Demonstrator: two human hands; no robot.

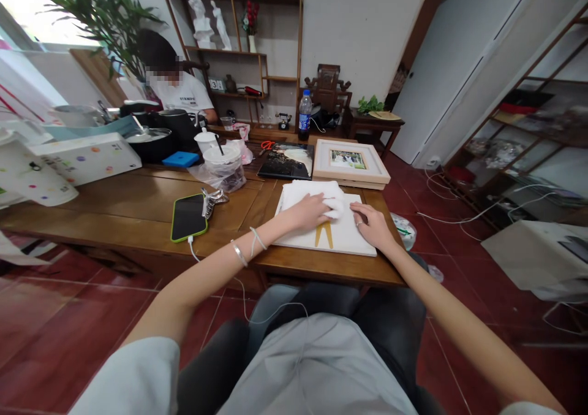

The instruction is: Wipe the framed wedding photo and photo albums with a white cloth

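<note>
A white board [303, 243] lies on the table's near edge, with a gold two-legged shape [324, 236] on its surface. My left hand [310, 211] reaches over the board, its fingers closed on a crumpled white tissue [337, 208] above the gold shape. Behind that hand, a white folded sheet or cloth [316, 188] covers the board's far part. My right hand [371, 224] rests on the board's right side, fingers stretched out and holding nothing.
On the wooden table [248, 219] are a phone [189, 217] with a cable, a lidded cup in plastic [223, 160], a dark picture panel [287, 160], a framed photo [350, 160] and a bottle [304, 116]. Another person [179, 93] sits at the far left.
</note>
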